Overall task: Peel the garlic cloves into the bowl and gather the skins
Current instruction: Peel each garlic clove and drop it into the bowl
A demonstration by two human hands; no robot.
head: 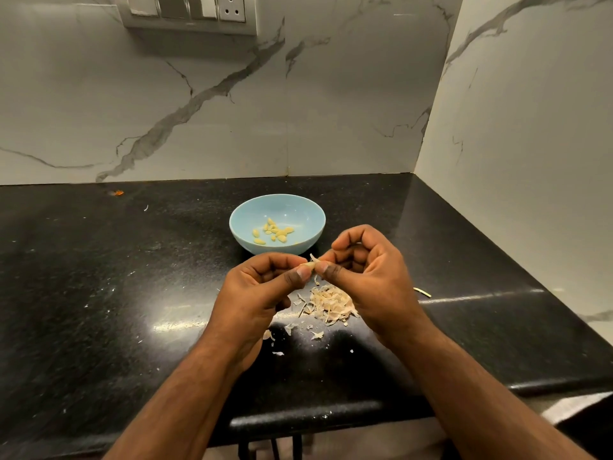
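Note:
A light blue bowl (300,207) stands on the black counter and holds several peeled garlic cloves (274,231). Just in front of it, my left hand (262,287) and my right hand (365,270) meet above the counter. Both pinch one small garlic clove (310,265) between thumb and fingertips, and a strip of skin sticks up from it. Below the hands lies a pile of papery garlic skins (330,303), with loose flakes scattered toward the counter's front edge.
The black granite counter (132,293) ends at marble walls behind and to the right. A small stem piece (423,292) lies right of my right hand. An orange speck (117,193) sits near the back wall. A switch panel (190,11) is mounted on the wall above.

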